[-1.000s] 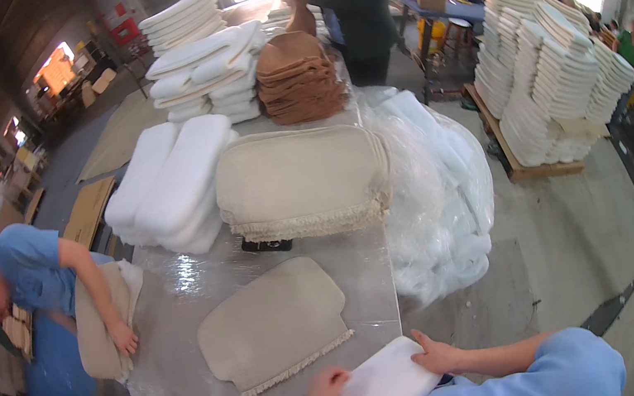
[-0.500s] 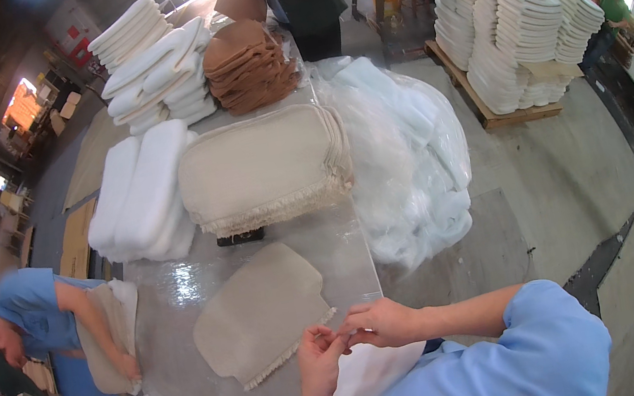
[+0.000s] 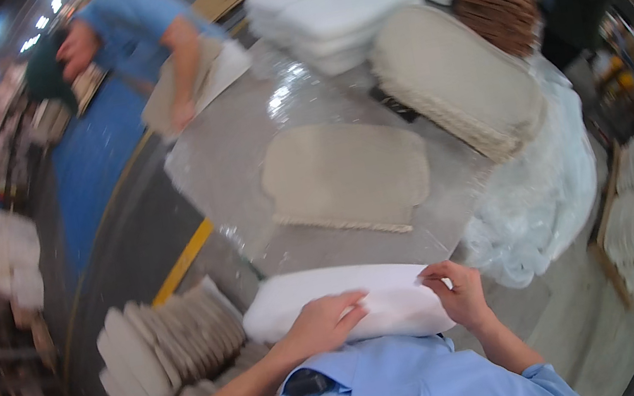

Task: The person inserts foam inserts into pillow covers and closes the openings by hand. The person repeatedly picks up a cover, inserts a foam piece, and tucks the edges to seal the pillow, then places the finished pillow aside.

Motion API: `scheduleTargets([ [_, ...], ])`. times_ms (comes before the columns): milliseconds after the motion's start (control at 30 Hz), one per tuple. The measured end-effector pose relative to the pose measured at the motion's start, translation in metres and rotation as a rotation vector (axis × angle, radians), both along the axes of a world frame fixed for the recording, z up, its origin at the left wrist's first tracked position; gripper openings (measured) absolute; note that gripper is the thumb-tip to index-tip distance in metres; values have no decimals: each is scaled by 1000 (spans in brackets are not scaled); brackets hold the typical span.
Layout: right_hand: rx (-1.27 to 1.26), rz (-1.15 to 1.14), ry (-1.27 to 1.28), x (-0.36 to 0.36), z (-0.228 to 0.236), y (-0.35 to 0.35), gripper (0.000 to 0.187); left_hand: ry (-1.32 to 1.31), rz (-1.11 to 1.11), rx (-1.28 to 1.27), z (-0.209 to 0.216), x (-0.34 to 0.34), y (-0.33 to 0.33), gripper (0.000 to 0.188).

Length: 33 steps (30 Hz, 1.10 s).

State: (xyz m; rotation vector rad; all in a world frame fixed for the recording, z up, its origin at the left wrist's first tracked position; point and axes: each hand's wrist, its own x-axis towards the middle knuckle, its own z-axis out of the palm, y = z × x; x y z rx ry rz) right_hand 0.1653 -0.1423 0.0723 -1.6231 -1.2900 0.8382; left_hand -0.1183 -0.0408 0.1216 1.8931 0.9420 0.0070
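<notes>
While my left hand [image 3: 324, 323], fingers apart, is over the white pad [image 3: 399, 307], I should keep its edge flat, though whether my right hand [image 3: 458, 290] pinches it I cannot tell.

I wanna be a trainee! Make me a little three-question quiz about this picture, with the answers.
1. True or false: the left hand and the right hand are both at the white pad.
2. Which lies closer to the white pad: A) the single beige cloth or B) the brown stack?
3. Fill in: the stripe on the floor is ____.

Key: 1. True. 2. A. 3. Yellow.
</notes>
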Motion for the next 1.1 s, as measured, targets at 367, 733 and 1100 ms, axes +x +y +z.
scheduleTargets([
  [367,-24,653,-188,-82,59,38,85,-307,745,310,-10,-37,-58,19],
  [733,-84,733,-747,-146,34,49,92,-227,670,786,-71,-55,-19,17],
  [1100,-138,553,-847,-154,14,67,61,-579,1652,-109,-204,-231,1,15],
])
